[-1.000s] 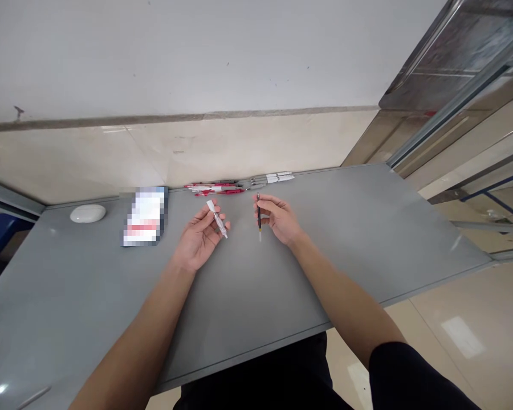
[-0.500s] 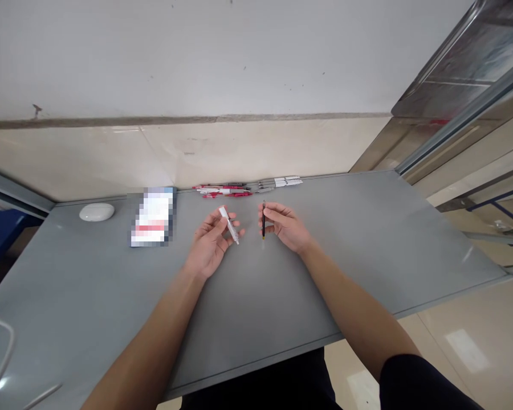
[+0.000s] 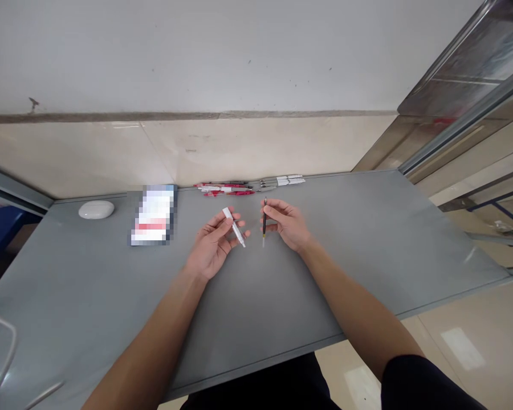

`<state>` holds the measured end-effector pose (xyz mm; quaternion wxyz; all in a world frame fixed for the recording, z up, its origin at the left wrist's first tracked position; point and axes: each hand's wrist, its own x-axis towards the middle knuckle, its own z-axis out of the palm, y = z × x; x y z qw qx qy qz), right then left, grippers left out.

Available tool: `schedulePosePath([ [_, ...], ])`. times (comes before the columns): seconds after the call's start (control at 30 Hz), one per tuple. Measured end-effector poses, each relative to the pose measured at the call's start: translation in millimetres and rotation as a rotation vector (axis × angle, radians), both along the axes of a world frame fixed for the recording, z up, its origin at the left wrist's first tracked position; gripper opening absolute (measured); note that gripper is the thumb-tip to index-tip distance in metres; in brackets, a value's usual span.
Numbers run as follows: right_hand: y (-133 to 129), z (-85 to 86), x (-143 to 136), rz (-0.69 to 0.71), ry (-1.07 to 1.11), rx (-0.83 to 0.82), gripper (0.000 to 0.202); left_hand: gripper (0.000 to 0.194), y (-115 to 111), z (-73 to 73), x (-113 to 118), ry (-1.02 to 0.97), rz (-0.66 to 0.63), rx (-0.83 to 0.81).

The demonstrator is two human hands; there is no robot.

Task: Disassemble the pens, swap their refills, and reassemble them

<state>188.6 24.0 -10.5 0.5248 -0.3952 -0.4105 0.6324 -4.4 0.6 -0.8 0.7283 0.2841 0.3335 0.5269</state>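
Observation:
Between thumb and fingers, my left hand [image 3: 212, 246] holds a white pen barrel [image 3: 235, 229], slanted with its narrow end toward the lower right. My right hand [image 3: 287, 225] pinches a pen refill [image 3: 264, 223], dark along most of its length, with a metal tip at the top and a clear lower end. It stands almost upright, apart from the barrel. Behind my hands lie several red and white pens [image 3: 226, 188]. Just right of them is a small group of white pen parts with metallic tips [image 3: 288, 180].
Both hands are over a grey table [image 3: 256, 319]. A white rounded case [image 3: 96, 209] and a blurred-out phone-like rectangle [image 3: 154, 216] lie to the left. The tiled wall [image 3: 256, 145] borders the far edge. A white cable [image 3: 9, 353] curves at the lower left.
My left hand has turned the white barrel slightly and shifted a little to the right. The refill stays pinched in my right hand, with slightly more of its lower end showing.

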Motion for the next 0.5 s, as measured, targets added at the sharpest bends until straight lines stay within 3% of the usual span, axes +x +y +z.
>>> schedulePosePath([
  [0.33,-1.5,-0.3,-4.9,-0.031,-0.015,0.012,0.026,0.019,2.7,-3.5,-1.4,0.006,0.082,-0.001],
  [0.5,-2.6,1.1,-6.4,0.003,-0.011,0.004,0.026,0.022,1.4,-2.7,-2.6,-0.017,0.008,0.012],
])
